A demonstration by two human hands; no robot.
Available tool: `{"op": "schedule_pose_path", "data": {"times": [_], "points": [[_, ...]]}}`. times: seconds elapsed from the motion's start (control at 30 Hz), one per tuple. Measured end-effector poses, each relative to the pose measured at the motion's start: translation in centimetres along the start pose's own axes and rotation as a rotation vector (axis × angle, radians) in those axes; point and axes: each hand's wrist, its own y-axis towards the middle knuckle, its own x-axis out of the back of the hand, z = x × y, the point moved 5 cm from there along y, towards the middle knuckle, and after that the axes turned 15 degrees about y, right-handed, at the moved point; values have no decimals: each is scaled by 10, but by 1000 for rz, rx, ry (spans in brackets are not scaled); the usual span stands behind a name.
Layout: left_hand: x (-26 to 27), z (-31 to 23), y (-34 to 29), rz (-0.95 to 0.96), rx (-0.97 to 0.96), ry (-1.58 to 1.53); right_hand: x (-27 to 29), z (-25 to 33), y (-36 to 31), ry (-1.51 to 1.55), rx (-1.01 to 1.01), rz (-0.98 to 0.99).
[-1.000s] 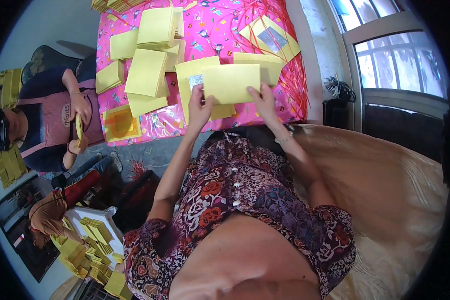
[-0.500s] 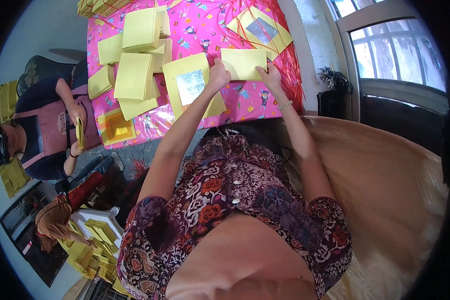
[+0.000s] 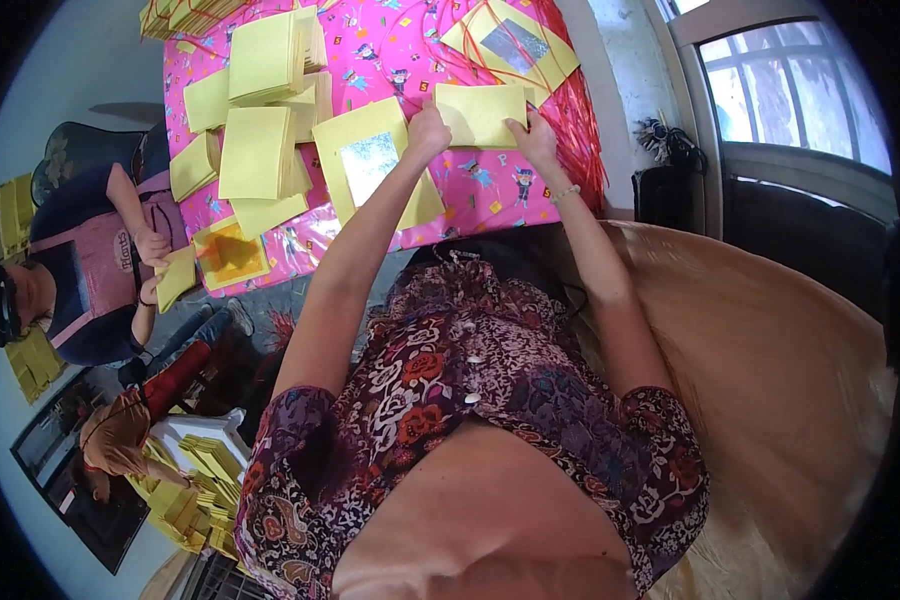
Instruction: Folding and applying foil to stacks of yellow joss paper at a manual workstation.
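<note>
Between my two hands is a stack of yellow paper [image 3: 482,114], held by its short ends just above the pink table. My left hand [image 3: 430,130] grips the left end with its fingers curled. At the right end, my right hand [image 3: 536,138] pinches the edge, thumb in front and the other fingers mostly behind. Left of the stack lies a larger yellow sheet [image 3: 418,195] with a silver square [image 3: 368,163] on it, partly covered by my left forearm. Beyond my right hand rests another yellow sheet [image 3: 460,38] with a silver square, crossed by red strings.
Piled yellow paper bundles [image 3: 255,150] stand on the pink patterned tablecloth [image 3: 480,205]. Red strings [image 3: 582,140] hang along its right edge. At the left a co-worker [image 3: 90,240] holds yellow paper beside an orange-centred sheet [image 3: 232,252]. Farther back, another person [image 3: 115,435] bends over yellow bundles.
The paper stack stays between my hands, with only a slight shift in my grip. The co-worker's paper has turned from edge-on to showing its broad side, and their hands have moved.
</note>
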Motion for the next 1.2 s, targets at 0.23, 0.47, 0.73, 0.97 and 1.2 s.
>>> {"op": "schedule_pose_path", "data": {"times": [0.23, 0.47, 0.73, 0.97, 1.2], "points": [[3, -6, -2, -79, -35, 39, 1, 7, 0, -144, 123, -84], [1, 0, -12, -115, -21, -20, 5, 32, -13, -148, 23, -106], [8, -6, -17, -367, -69, -35, 3, 22, -9, -129, 54, -163], [7, -12, -17, -260, -139, 50, 8, 19, 0, -94, 29, -122], [30, -19, -37, -313, -185, 47, 18, 22, 2, -56, 12, -155]]}}
